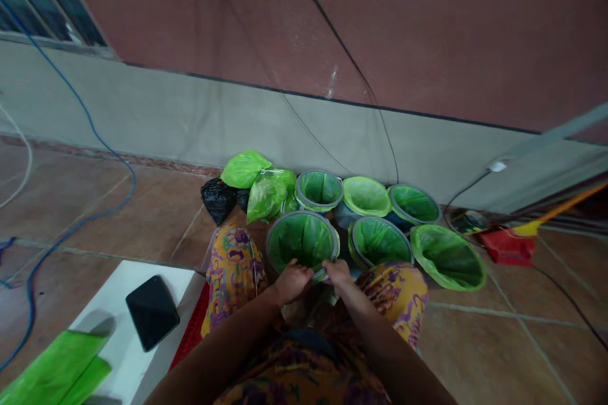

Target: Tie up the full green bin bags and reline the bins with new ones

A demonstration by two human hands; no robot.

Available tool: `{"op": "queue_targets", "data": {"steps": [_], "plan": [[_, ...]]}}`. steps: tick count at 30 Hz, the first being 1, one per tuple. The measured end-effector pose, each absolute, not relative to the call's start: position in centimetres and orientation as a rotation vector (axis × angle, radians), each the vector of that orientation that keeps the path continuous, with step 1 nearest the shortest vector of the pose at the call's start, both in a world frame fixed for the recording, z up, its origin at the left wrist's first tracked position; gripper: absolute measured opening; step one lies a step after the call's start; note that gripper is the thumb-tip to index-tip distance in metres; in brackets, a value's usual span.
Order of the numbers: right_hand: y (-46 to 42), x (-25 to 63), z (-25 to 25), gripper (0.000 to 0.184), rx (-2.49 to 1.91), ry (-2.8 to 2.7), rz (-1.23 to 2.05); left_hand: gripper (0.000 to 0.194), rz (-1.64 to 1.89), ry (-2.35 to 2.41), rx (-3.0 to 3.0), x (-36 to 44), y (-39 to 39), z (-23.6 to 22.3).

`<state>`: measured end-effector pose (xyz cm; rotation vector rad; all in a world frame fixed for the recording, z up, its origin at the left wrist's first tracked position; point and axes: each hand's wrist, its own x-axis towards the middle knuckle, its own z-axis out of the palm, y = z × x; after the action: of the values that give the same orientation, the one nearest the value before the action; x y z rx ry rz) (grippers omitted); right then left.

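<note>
Between my knees stands a round bin (335, 242) with a grey rim, lined with a green plastic bag (304, 237). At its near edge, the fingers of my left hand (294, 281) are closed on the bag where it meets the rim. Just to the right, my right hand (338, 272) grips the same edge, thumb pressed toward the inside. The hands are a short way apart. Other lined bins surround this one: a grey-rimmed bin (319, 188) behind it, another (380, 242) to its right, and a bin with green bag folded over its rim (449, 257) farther right.
Tied green bags (244, 169) and a black bag (218, 199) lie at the wall. A white box (118, 304) on my left bears a black tablet (152, 312) and folded green bags (57, 370). A blue cable (90, 218) crosses the floor; a red dustpan (509, 247) lies right.
</note>
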<state>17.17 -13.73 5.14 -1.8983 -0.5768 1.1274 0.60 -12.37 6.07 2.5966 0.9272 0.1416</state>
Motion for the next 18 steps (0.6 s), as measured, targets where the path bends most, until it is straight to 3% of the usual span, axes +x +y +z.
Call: {"op": "queue_targets", "data": {"steps": [7, 13, 18], "plan": [[-12.4, 15.6, 7.2, 0.023, -1.700, -0.505, 1.250, 0.024, 0.204, 1.232, 2.371, -0.1, -11.0, 6.8], [-13.7, 14.4, 6.1, 0.029, -1.606, -0.365, 1.228, 0.023, 0.185, 1.304, 2.273, -0.7, -11.3, 6.8], [-14.7, 15.2, 5.5, 0.023, -1.691, -0.265, 1.310, 0.021, 0.242, 1.309, 2.272, -1.0, -11.1, 7.1]]}}
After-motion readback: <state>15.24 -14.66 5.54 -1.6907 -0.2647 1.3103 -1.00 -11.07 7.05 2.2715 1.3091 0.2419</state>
